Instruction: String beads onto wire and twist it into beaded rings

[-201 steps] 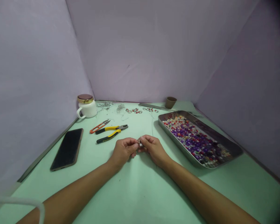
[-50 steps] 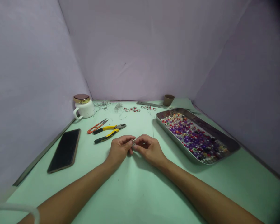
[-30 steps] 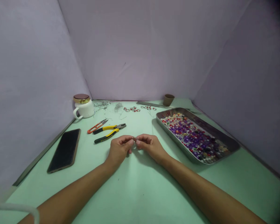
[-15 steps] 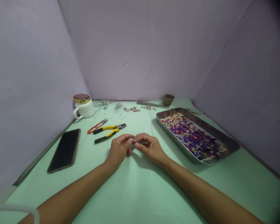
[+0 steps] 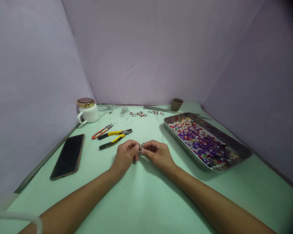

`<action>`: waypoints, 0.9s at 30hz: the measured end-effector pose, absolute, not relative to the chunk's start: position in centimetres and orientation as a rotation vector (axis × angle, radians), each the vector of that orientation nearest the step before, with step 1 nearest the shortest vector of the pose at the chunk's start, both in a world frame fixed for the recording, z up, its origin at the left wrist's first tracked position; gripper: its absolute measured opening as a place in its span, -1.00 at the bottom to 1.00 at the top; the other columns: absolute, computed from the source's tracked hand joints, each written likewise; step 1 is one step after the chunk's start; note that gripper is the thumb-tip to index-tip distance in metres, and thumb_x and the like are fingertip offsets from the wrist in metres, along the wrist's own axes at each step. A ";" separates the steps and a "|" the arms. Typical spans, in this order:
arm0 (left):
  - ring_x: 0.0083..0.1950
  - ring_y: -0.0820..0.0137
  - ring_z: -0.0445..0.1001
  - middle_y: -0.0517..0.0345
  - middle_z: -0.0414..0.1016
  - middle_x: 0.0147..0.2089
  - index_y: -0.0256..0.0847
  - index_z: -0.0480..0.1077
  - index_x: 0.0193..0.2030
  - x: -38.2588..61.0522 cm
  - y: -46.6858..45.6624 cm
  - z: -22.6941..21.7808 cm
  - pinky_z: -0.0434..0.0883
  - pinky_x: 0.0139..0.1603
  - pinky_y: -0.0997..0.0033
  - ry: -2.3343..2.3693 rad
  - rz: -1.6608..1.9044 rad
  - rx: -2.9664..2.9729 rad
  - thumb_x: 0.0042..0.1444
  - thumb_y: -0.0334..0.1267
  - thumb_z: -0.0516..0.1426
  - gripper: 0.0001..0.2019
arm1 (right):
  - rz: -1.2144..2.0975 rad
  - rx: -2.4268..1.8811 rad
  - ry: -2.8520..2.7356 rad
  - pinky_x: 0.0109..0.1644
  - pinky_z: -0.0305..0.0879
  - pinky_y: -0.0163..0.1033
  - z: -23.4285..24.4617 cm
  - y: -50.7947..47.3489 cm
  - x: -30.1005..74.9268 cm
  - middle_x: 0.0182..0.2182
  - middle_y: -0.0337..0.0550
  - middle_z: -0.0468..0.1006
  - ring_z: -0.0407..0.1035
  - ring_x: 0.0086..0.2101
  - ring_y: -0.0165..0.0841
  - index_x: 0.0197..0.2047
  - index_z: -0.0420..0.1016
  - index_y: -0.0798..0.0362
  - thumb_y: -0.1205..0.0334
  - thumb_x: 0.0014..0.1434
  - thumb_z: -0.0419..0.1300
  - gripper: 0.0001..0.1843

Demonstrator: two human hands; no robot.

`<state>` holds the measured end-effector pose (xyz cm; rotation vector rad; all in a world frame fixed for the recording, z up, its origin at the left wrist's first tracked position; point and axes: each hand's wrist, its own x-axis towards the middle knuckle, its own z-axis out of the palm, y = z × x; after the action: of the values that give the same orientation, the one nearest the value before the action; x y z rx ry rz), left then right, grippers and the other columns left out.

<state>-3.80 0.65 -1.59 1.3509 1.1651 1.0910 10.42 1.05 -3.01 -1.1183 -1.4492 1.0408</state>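
Observation:
Between my fingertips is a small beaded wire ring, silvery with clear beads and partly covered by the fingers. My left hand pinches it from the left side. From the right, my right hand pinches it with thumb and forefinger. Both hands are closed and almost meet above the green tabletop. Just beyond the left hand lie yellow-and-black pliers with parted handles, and orange thread snips. Farther back are finished-looking beaded rings with red beads and another group of rings.
On the right stands a metal tray of mixed purple, red, white and gold beads. A phone lies at left, behind it a lidded white mug. Wire scraps, straight wires and a brown cup are at the back.
The fingers have shifted slightly around the small ring, and more of its beads now show. The right forefinger has drawn back a little. Everything else stays in place.

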 end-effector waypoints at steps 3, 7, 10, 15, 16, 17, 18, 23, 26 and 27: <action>-0.62 0.55 0.19 0.29 0.25 -0.71 -0.28 0.31 -0.43 -3.8 0.7 -1.5 0.15 -0.52 0.52 1.171 1.078 1.352 0.00 -0.20 0.07 -0.84 | 1.004 -1.121 -1.493 -0.40 0.29 -0.27 -2.9 1.0 10.4 -0.54 -0.19 0.49 0.35 -0.52 -0.39 -0.44 0.45 0.10 0.23 -0.14 0.29 -0.84; -0.63 0.55 0.17 0.30 0.24 -0.72 -0.28 0.31 -0.42 -3.7 0.6 -1.4 0.13 -0.55 0.52 1.166 1.070 1.333 0.00 -0.20 0.06 -0.84 | 0.981 -1.106 -1.540 -0.40 0.28 -0.29 -2.9 0.9 10.4 -0.54 -0.20 0.48 0.34 -0.51 -0.40 -0.45 0.41 0.10 0.25 -0.11 0.27 -0.86; -0.63 0.55 0.18 0.29 0.25 -0.71 -0.28 0.32 -0.42 -3.7 0.6 -1.4 0.13 -0.55 0.53 1.181 1.058 1.339 -0.01 -0.20 0.07 -0.83 | 0.940 -1.101 -1.559 -0.42 0.28 -0.30 -2.9 0.9 10.5 -0.54 -0.23 0.46 0.33 -0.51 -0.41 -0.41 0.36 0.07 0.26 -0.10 0.27 -0.83; -0.64 0.56 0.16 0.29 0.25 -0.72 -0.28 0.31 -0.49 -3.7 0.5 -1.3 0.12 -0.56 0.54 1.214 1.041 1.371 -0.04 -0.22 0.09 -0.84 | 0.950 -1.054 -1.559 -0.37 0.33 -0.28 -3.4 0.9 10.5 -0.50 -0.22 0.47 0.36 -0.48 -0.39 -0.22 0.36 0.07 0.29 -0.10 0.27 -0.68; -0.64 0.56 0.16 0.30 0.25 -0.72 -0.28 0.31 -0.50 -3.7 0.5 -1.3 0.12 -0.57 0.55 1.220 1.045 1.371 -0.05 -0.22 0.09 -0.84 | 0.969 -1.043 -1.564 -0.36 0.33 -0.27 -3.4 0.9 10.5 -0.50 -0.21 0.48 0.37 -0.48 -0.38 -0.21 0.37 0.07 0.30 -0.10 0.26 -0.68; -0.65 0.56 0.16 0.30 0.25 -0.72 -0.27 0.30 -0.52 -3.7 0.6 -1.4 0.12 -0.57 0.55 1.226 1.052 1.371 -0.05 -0.23 0.09 -0.85 | 0.991 -1.032 -1.568 -0.36 0.34 -0.27 -3.4 1.0 10.5 -0.49 -0.20 0.49 0.38 -0.47 -0.38 -0.22 0.39 0.07 0.30 -0.09 0.26 -0.70; -0.65 0.56 0.16 0.30 0.25 -0.72 -0.27 0.29 -0.52 -3.7 0.6 -1.4 0.12 -0.58 0.55 1.230 1.057 1.373 -0.06 -0.23 0.09 -0.85 | 1.013 -1.022 -1.568 -0.35 0.34 -0.26 -3.3 1.0 10.5 -0.48 -0.20 0.49 0.38 -0.47 -0.38 -0.22 0.40 0.07 0.29 -0.08 0.25 -0.72; -0.64 0.56 0.17 0.28 0.27 -0.71 -0.26 0.32 -0.48 -3.8 0.5 -1.6 0.12 -0.59 0.56 1.248 1.043 1.443 -0.04 -0.21 0.08 -0.85 | 1.011 -1.055 -1.552 -0.40 0.30 -0.31 -2.7 1.1 10.7 -0.49 -0.20 0.48 0.37 -0.46 -0.39 -0.33 0.44 0.08 0.27 -0.02 0.19 -0.87; -0.64 0.56 0.15 0.28 0.26 -0.71 -0.27 0.32 -0.46 -3.8 0.3 -1.5 0.11 -0.60 0.56 1.249 1.032 1.460 -0.03 -0.21 0.08 -0.85 | 0.959 -1.065 -1.579 -0.45 0.25 -0.34 -2.6 1.1 10.7 -0.53 -0.24 0.44 0.31 -0.51 -0.43 -0.39 0.42 0.07 0.31 -0.03 0.18 -0.94; -0.64 0.56 0.15 0.28 0.26 -0.71 -0.27 0.32 -0.46 -3.8 0.3 -1.4 0.12 -0.59 0.56 1.247 1.034 1.450 -0.03 -0.21 0.07 -0.85 | 0.955 -1.054 -1.587 -0.46 0.25 -0.34 -2.6 1.1 10.7 -0.53 -0.25 0.43 0.30 -0.52 -0.44 -0.38 0.41 0.07 0.31 -0.02 0.17 -0.94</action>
<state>-3.80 0.31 -1.45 1.4501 1.2471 1.0339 10.71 1.06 -2.61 -1.0544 -1.5869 0.9551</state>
